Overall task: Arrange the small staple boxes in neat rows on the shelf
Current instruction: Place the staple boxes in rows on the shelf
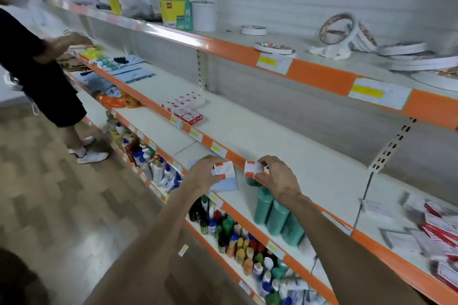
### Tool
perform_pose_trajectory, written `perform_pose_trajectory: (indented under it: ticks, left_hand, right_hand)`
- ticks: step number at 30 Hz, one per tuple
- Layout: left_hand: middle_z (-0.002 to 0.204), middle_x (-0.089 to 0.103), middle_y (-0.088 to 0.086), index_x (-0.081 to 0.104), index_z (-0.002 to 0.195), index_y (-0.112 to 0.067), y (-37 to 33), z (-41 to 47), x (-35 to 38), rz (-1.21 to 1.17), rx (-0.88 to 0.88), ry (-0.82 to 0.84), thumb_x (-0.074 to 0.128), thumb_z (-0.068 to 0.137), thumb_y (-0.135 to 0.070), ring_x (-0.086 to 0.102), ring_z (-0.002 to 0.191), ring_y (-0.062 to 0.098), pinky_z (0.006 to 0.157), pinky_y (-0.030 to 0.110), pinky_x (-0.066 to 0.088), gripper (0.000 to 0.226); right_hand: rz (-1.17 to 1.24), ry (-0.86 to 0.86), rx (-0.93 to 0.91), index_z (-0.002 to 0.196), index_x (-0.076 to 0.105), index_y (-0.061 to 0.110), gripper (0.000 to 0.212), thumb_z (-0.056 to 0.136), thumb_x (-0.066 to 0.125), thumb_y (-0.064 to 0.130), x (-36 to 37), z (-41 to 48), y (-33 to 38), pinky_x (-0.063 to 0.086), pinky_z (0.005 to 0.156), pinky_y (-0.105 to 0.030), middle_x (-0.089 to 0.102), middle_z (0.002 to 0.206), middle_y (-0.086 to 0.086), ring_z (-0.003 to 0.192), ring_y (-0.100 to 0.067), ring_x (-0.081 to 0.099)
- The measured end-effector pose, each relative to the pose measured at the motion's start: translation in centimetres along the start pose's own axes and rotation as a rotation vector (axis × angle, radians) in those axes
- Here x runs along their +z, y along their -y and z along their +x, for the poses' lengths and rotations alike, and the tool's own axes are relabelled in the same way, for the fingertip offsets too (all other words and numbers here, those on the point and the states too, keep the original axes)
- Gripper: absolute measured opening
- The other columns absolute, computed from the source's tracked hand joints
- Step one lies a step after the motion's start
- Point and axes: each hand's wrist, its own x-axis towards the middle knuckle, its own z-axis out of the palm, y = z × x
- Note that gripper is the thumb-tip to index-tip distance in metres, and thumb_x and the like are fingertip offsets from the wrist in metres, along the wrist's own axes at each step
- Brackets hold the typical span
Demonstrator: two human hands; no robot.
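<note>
**Fingers [269, 160] clamped on stock**

Left hand [207, 172] curls round one box [225, 169]; right hand [276, 177] pinches a second box [252, 169] by its edges. Both are held at the front lip of the shelf [272, 136], probably ready to set down square. The stocked row [187, 108] lies well apart, further left.

Toward the shelf's [285, 146] right end, the red-and-white boxes [437, 229] are blur-smeared and cut by the picture's right edge. Print on the left staple box [224, 169] and right staple box [252, 169] is too small to read; the left hand's [200, 173] fingers lie partly hidden behind its box.
</note>
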Motion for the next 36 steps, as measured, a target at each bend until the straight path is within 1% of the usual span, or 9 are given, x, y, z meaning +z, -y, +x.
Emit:
perform_pose_trajectory:
  ticks: [3, 6, 10, 13, 20, 23, 27, 30, 36]
  left_hand:
    - [0.121, 0.061, 0.005, 0.061, 0.126, -0.014, 3.1, 2.8, -1.7, 0.051, -0.013, 0.0, 0.069, 0.083, -0.006, 0.057, 0.109, 0.023, 0.088, 0.036, 0.048, 0.045]
    - [0.124, 0.059, 0.004, 0.06, 0.128, -0.013, 6.5, 6.8, -4.1, 0.098, -0.019, -0.022, 0.069, 0.084, -0.009, 0.057, 0.109, 0.022, 0.086, 0.03, 0.047, 0.045]
    - [0.127, 0.058, 0.003, 0.058, 0.13, -0.014, 10.5, 12.0, -8.3, 0.135, -0.05, -0.039, 0.07, 0.084, -0.01, 0.057, 0.113, 0.02, 0.089, 0.034, 0.05, 0.047]
    - [0.125, 0.06, 0.004, 0.059, 0.129, -0.014, 13.2, 15.7, -11.6, 0.147, -0.066, -0.098, 0.073, 0.083, -0.011, 0.059, 0.11, 0.021, 0.086, 0.032, 0.052, 0.048]
    - [0.128, 0.059, 0.004, 0.059, 0.13, -0.014, 18.4, 22.8, -15.3, 0.141, -0.055, -0.103, 0.074, 0.083, -0.011, 0.06, 0.108, 0.021, 0.086, 0.029, 0.052, 0.049]
    - [0.128, 0.059, 0.004, 0.058, 0.13, -0.015, 20.6, 26.1, -16.1, 0.138, -0.034, -0.073, 0.073, 0.084, -0.014, 0.06, 0.106, 0.022, 0.087, 0.032, 0.052, 0.049]
    - [0.123, 0.058, 0.004, 0.06, 0.128, -0.015, 24.6, 30.9, -17.1, 0.134, 0.006, -0.022, 0.073, 0.084, -0.014, 0.061, 0.098, 0.021, 0.082, 0.027, 0.049, 0.046]
    - [0.119, 0.059, 0.005, 0.06, 0.127, -0.016, 27.5, 34.7, -18.0, 0.117, 0.075, 0.042, 0.071, 0.084, -0.013, 0.06, 0.097, 0.022, 0.085, 0.032, 0.051, 0.045]
    - [0.122, 0.058, 0.004, 0.058, 0.13, -0.016, 33.0, 42.4, -21.1, 0.094, 0.174, 0.176, 0.073, 0.085, -0.019, 0.062, 0.094, 0.02, 0.08, 0.024, 0.047, 0.048]
  right_hand:
    - [-0.003, 0.005, -0.016, 0.117, 0.057, 0.023, 0.032, 0.086, 0.065, 0.028, 2.0, 4.3, 1.7, 0.049, 0.09, -0.038, 0.058, 0.118, 0.003, 0.109, -0.02, 0.056]
    - [0.01, -0.008, -0.048, 0.116, 0.058, 0.021, 0.032, 0.086, 0.066, 0.028, 3.9, 10.0, 3.6, 0.048, 0.089, -0.038, 0.058, 0.117, 0.001, 0.108, -0.021, 0.055]
    - [0.052, -0.019, -0.059, 0.117, 0.057, 0.02, 0.032, 0.087, 0.066, 0.028, 5.9, 18.0, 6.5, 0.048, 0.091, -0.039, 0.058, 0.118, 0.001, 0.109, -0.021, 0.055]
    - [0.041, 0.002, -0.097, 0.119, 0.056, 0.019, 0.034, 0.088, 0.066, 0.029, 7.1, 23.3, 9.0, 0.048, 0.091, -0.04, 0.057, 0.121, 0.001, 0.111, -0.021, 0.054]
    - [0.008, 0.046, -0.111, 0.121, 0.055, 0.019, 0.035, 0.089, 0.065, 0.031, 10.5, 31.4, 12.9, 0.048, 0.092, -0.039, 0.057, 0.121, 0.001, 0.111, -0.02, 0.055]
    - [0.006, 0.05, -0.086, 0.121, 0.055, 0.02, 0.037, 0.088, 0.066, 0.031, 11.9, 34.4, 13.8, 0.049, 0.092, -0.039, 0.057, 0.121, 0.002, 0.109, -0.019, 0.056]
    - [-0.011, 0.035, -0.039, 0.122, 0.056, 0.021, 0.037, 0.088, 0.067, 0.03, 14.2, 37.9, 15.5, 0.049, 0.092, -0.039, 0.057, 0.122, 0.003, 0.109, -0.018, 0.057]
    - [-0.025, -0.016, 0.023, 0.122, 0.055, 0.024, 0.037, 0.088, 0.067, 0.03, 16.1, 40.6, 16.4, 0.049, 0.092, -0.038, 0.057, 0.124, 0.005, 0.109, -0.016, 0.056]
    - [-0.047, -0.095, 0.183, 0.127, 0.054, 0.024, 0.039, 0.09, 0.064, 0.032, 19.6, 44.8, 19.9, 0.047, 0.095, -0.036, 0.055, 0.131, 0.006, 0.112, -0.016, 0.056]
